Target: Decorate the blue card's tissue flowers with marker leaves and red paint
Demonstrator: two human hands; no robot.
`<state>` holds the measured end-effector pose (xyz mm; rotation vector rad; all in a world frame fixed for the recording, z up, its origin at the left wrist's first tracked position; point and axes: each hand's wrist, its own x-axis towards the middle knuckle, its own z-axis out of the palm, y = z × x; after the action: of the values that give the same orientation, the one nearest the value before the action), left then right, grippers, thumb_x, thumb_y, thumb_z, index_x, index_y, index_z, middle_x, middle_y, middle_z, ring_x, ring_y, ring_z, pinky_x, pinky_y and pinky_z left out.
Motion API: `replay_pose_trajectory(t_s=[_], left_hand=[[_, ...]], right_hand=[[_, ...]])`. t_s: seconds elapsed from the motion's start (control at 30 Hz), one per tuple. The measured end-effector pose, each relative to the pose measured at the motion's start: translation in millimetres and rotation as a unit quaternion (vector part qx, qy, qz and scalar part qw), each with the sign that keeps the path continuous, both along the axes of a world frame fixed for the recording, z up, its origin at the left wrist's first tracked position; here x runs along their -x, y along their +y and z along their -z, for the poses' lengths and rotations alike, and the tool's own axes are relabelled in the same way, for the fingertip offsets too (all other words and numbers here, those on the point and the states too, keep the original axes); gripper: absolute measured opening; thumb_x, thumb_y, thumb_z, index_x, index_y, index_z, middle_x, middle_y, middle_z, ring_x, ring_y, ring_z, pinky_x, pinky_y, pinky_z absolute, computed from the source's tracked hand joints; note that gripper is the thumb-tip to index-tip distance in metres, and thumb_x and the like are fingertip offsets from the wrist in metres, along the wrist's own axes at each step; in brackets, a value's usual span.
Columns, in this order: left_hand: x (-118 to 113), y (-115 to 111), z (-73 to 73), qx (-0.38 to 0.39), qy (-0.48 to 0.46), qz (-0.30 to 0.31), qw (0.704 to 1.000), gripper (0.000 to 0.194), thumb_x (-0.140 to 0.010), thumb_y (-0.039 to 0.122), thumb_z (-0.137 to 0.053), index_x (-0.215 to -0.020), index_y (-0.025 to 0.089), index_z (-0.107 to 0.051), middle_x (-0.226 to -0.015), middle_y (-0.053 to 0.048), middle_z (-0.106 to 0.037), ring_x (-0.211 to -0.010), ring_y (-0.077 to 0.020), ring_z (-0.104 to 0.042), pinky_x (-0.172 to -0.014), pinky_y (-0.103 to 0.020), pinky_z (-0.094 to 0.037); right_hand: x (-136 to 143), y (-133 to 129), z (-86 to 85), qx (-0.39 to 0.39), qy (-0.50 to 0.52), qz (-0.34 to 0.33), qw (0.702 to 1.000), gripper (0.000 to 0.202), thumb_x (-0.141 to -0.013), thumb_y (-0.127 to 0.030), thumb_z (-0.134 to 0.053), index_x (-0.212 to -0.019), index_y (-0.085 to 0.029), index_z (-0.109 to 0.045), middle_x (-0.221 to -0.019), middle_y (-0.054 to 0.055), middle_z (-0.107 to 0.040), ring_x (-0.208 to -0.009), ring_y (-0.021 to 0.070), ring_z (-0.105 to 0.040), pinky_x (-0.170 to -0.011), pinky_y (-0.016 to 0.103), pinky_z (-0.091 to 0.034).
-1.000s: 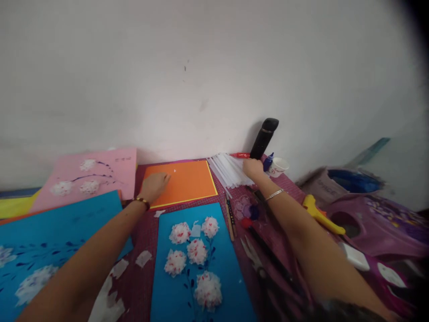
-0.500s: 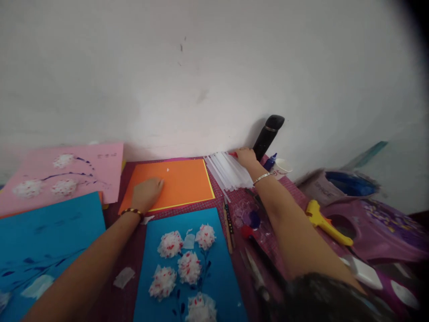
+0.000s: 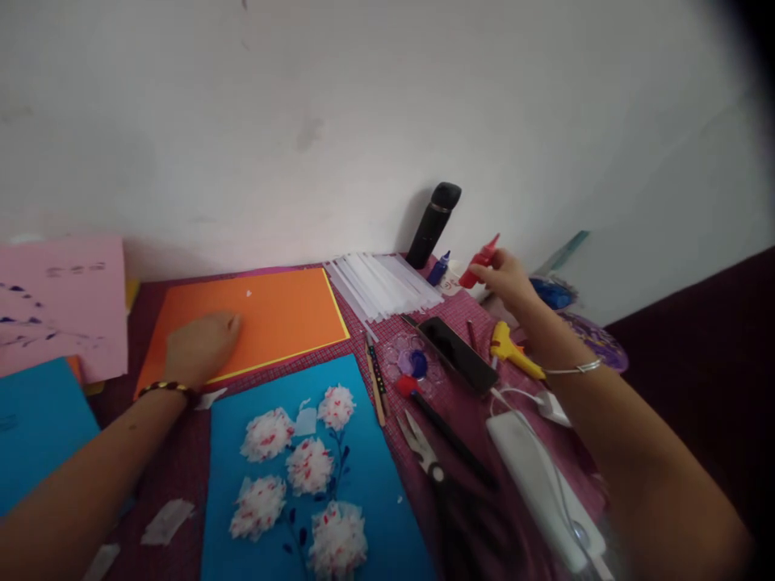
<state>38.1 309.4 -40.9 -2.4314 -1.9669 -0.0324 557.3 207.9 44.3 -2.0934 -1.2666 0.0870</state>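
My right hand [image 3: 507, 278] is closed around a small red paint bottle [image 3: 475, 268] with a pointed nozzle, held up beside the white paper cup [image 3: 453, 284]. A dark blue paint bottle [image 3: 438, 269] stands left of that cup. My left hand [image 3: 203, 347] rests on the orange sheet [image 3: 291, 311], its fingers curled in; whatever lies inside them, if anything, is hidden. In front of the orange sheet lies a blue sheet [image 3: 230, 460] with white-and-red tissue paper flowers [image 3: 310, 466] and dark painted leaves.
White glue sticks [image 3: 387, 286] lie by the wall near a black bottle [image 3: 433, 226]. At right are a paint palette [image 3: 400, 355], phone [image 3: 460, 353], scissors [image 3: 429, 460], red-headed brush [image 3: 451, 432], yellow glue gun [image 3: 514, 351] and power strip [image 3: 538, 484]. A pink sheet [image 3: 90, 307] is left.
My right hand has moved right from beside the glue sticks and lifted the red paint bottle. My left hand stays on the orange sheet. The view has turned to the right.
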Motion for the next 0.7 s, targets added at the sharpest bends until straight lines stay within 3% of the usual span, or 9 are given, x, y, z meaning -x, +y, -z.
replay_pose_trajectory(t_s=[0.07,0.17,0.33,0.43,0.57,0.7], left_hand=[[-1,-1,-1.1,0.001,-0.003,0.0,1.0,0.061,-0.1,0.047,-0.015,-0.095,0.016,-0.067,-0.108,-0.02,-0.072,-0.097,-0.038,-0.068,-0.071,-0.044,-0.052],[-1,-2,-2.2,0.007,-0.005,0.001,1.0,0.059,-0.099,0.045,-0.017,-0.097,0.015,-0.068,-0.109,-0.021,-0.071,-0.099,-0.0377,-0.068,-0.072,-0.044,-0.051],[0,-2,-1.3,0.01,-0.012,0.0,1.0,0.061,-0.099,0.046,-0.015,-0.099,0.016,-0.068,-0.112,-0.021,-0.071,-0.1,-0.0383,-0.067,-0.068,-0.044,-0.049],[-1,-1,-0.2,0.003,-0.008,-0.008,1.0,0.059,-0.099,0.046,-0.017,-0.096,0.016,-0.068,-0.109,-0.02,-0.072,-0.097,-0.0371,-0.068,-0.068,-0.042,-0.049],[-4,-2,-0.3,-0.007,-0.01,-0.009,1.0,0.055,-0.098,0.042,-0.02,-0.094,0.015,-0.068,-0.106,-0.018,-0.073,-0.097,-0.0358,-0.068,-0.068,-0.04,-0.049],[-4,-3,-0.1,-0.015,-0.002,-0.011,1.0,0.055,-0.098,0.042,-0.021,-0.094,0.015,-0.068,-0.105,-0.018,-0.073,-0.096,-0.0348,-0.068,-0.068,-0.038,-0.049]], right_hand=[[-10,-17,17.7,0.016,0.046,0.024,0.999,0.034,-0.08,-0.031,-0.059,-0.109,-0.012,-0.057,-0.093,0.007,-0.067,-0.071,0.0152,-0.061,-0.062,0.027,-0.051],[-13,-22,41.4,0.019,0.054,0.05,0.997,0.032,-0.075,-0.026,-0.062,-0.102,-0.011,-0.059,-0.089,0.007,-0.066,-0.071,0.016,-0.06,-0.065,0.029,-0.051],[-8,-16,58.5,0.046,0.072,0.036,0.996,0.033,-0.068,-0.022,-0.066,-0.099,-0.01,-0.063,-0.093,0.009,-0.07,-0.082,0.0187,-0.064,-0.075,0.032,-0.052],[-10,-22,56.1,0.065,0.099,0.013,0.993,0.046,-0.069,-0.022,-0.066,-0.113,-0.011,-0.061,-0.104,0.011,-0.071,-0.08,0.0176,-0.066,-0.069,0.029,-0.053],[-17,-40,38.4,0.079,0.112,0.004,0.991,0.066,-0.069,-0.026,-0.068,-0.133,-0.012,-0.053,-0.119,0.018,-0.068,-0.075,0.0183,-0.066,-0.063,0.031,-0.054],[-1,-52,12.6,0.013,-0.028,-0.005,1.0,0.065,-0.074,-0.029,-0.067,-0.137,-0.016,-0.053,-0.124,0.017,-0.066,-0.079,0.0209,-0.068,-0.072,0.036,-0.055]])
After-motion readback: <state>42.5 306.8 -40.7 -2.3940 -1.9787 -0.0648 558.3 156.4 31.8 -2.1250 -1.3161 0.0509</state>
